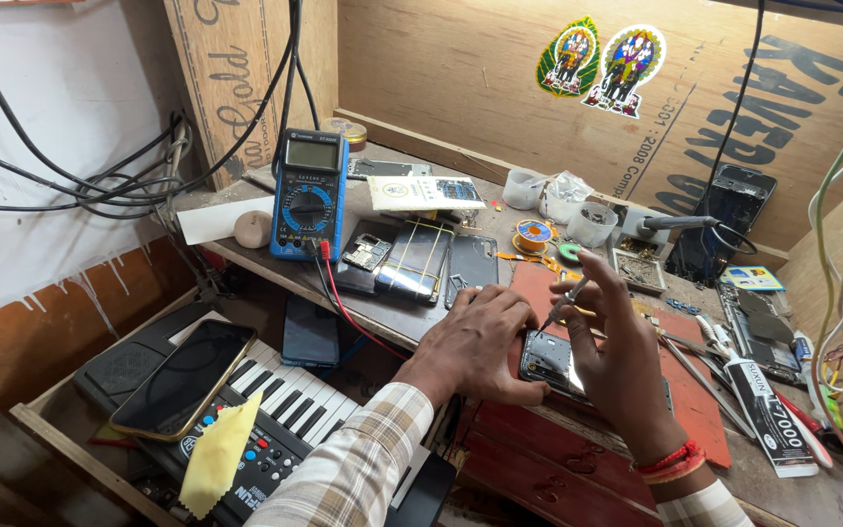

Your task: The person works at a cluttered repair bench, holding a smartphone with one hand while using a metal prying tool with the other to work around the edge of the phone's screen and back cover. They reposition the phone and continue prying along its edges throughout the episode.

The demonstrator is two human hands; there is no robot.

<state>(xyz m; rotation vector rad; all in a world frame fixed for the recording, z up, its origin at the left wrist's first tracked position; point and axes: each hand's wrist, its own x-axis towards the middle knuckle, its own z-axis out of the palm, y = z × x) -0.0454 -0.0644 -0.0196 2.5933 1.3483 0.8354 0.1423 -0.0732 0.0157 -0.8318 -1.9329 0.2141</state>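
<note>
A head-worn camera looks down on a cluttered wooden bench (382, 317) where a person repairs a phone. Just right of centre, at about four o'clock, an opened phone (546, 359) lies on a red mat (695, 400), its back cover off and its inner parts showing.

The left hand (475, 342) lies on the bench edge with fingers curled loosely, fingertips touching the left end of the opened phone and steadying it. The right hand (612, 356), with red threads at the wrist, is closed in a pinch on a thin metal tool (563, 303), held tilted with its tip pointing down at the phone's upper edge.

At eleven o'clock a blue multimeter (308, 195) stands tilted back, its red and black leads trailing toward the bench edge. Just right of it, near twelve o'clock, several phone parts and back covers (420, 259) lie side by side. At two o'clock a soldering iron (680, 222) rests in its holder, near small plastic cups (592, 222). At three to four o'clock a black glue tube (771, 415) lies among loose tools.

At eight o'clock, below the bench, a dark phone (182, 376) and a yellow cloth (219, 451) rest on a small electronic keyboard (285, 405).
</note>
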